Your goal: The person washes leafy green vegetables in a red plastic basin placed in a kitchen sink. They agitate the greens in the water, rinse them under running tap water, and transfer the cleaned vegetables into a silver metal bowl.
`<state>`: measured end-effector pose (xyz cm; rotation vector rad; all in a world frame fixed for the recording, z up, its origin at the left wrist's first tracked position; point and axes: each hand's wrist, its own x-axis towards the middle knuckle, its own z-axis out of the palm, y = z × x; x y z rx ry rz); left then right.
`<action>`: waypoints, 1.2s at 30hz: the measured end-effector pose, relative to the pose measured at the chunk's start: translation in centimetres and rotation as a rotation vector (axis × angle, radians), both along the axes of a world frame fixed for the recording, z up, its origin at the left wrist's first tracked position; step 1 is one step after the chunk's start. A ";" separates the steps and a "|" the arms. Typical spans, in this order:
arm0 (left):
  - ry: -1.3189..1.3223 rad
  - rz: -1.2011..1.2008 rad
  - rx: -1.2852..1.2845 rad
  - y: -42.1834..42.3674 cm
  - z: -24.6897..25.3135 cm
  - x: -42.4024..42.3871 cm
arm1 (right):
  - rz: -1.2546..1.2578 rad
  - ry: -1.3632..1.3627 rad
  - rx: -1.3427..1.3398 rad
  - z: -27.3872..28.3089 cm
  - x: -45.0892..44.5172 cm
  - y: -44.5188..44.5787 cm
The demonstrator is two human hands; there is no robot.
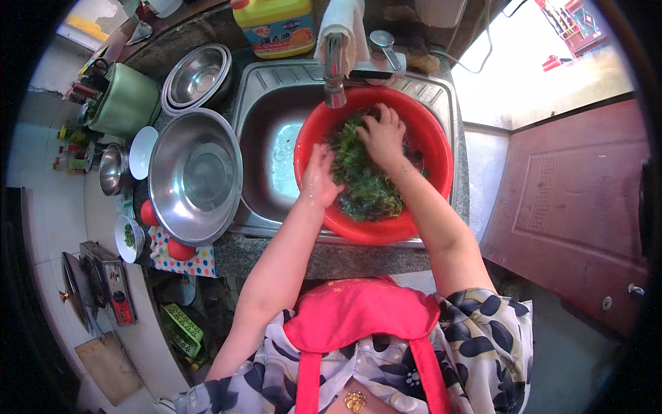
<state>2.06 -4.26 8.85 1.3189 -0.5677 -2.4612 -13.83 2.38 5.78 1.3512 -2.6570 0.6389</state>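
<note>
A red plastic basin (439,155) sits in the right part of the steel sink (264,98). Leafy greens (362,176) lie in water inside it. At the basin's left inner side is my left hand (318,178), wet and slightly blurred, thumb apart from the fingers, beside the greens. My right hand (384,135) reaches over their far edge with fingers spread and curved down, the tips at the leaves; no firm grip shows. The metal faucet (335,93), draped with a white cloth (341,26), hangs over the basin's far rim.
Left of the sink stand a large steel bowl (194,176), nested steel bowls (199,77) and a green container (126,101). Red tomatoes (181,250) lie near a white bowl of chopped greens (128,239). A yellow detergent jug (276,28) stands behind; a reddish door (574,207) is at right.
</note>
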 end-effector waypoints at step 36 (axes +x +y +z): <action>0.773 0.012 0.227 -1.2 -8.3 -0.5 | 0.516 -0.747 -0.357 7.6 8.8 1.3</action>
